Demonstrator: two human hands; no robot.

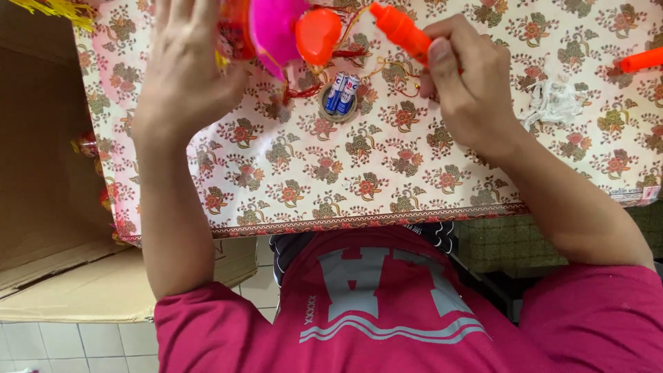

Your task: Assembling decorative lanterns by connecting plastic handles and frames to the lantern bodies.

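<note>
- From the head camera we see our left hand (183, 72) spread over a pink and orange toy lantern (276, 27) at the far edge of the view, fingers wrapped loosely on its side; the top of the lantern runs out of the picture.
- Our right hand (466, 83) is pinched shut on an orange plastic handle (400, 31), thumb on top, its tip pointing towards the lantern's round orange part.
- The two hands are apart, and between them, a little nearer to us, two blue and white batteries (342, 93) lie side by side in a small round holder (336, 110).
- Thin red and gold cords (387, 69) trail from the lantern across the cloth to the right hand.
- The floral tablecloth (331, 179) is bare below both wrists down to its bordered near edge, so that stretch is open room.
- Just right of the right hand lies a crumpled white scrap (552, 103), and well beyond it another orange piece (642, 61) at the frame's edge.
- Left of the left forearm a brown cardboard box (41, 173) stands close against the table side, hemming that side in.
- Yellow fringe (55, 10) shows at the far left corner.
- Below the table edge are our pink shirt (387, 304) and white floor tiles (69, 345).
</note>
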